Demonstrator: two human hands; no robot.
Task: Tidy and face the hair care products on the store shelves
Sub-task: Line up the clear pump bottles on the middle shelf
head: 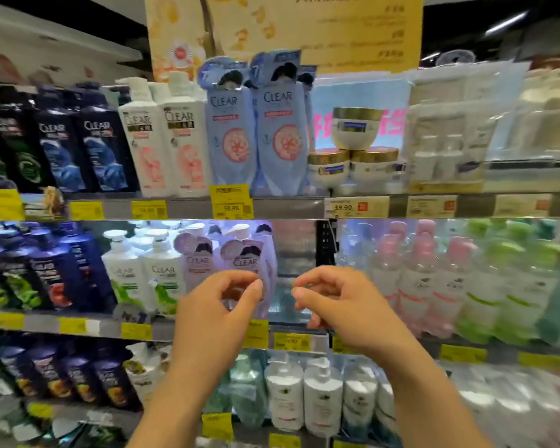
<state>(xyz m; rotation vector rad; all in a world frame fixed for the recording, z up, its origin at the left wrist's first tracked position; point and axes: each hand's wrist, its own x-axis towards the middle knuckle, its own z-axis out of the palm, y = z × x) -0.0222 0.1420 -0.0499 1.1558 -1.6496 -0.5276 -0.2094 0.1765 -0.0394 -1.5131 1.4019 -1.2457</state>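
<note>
I face store shelves of hair care bottles, and the picture is somewhat blurred. My left hand [219,313] is raised before a lilac CLEAR bottle [244,255] on the middle shelf, fingers loosely curled, with nothing seen in it. My right hand [335,305] hovers beside it, also loosely curled and holding nothing, in front of a gap [293,253] in the row. White CLEAR pump bottles [162,276] stand left of the lilac ones. Whether my left fingers touch the lilac bottle I cannot tell.
The top shelf holds dark blue CLEAR bottles [99,153], white ones [181,137], light blue ones [282,134] and stacked gold-lidded jars [354,129]. Pink-capped clear bottles [417,279] fill the middle right. White pump bottles [322,396] stand below. Yellow price tags [230,202] line the shelf edges.
</note>
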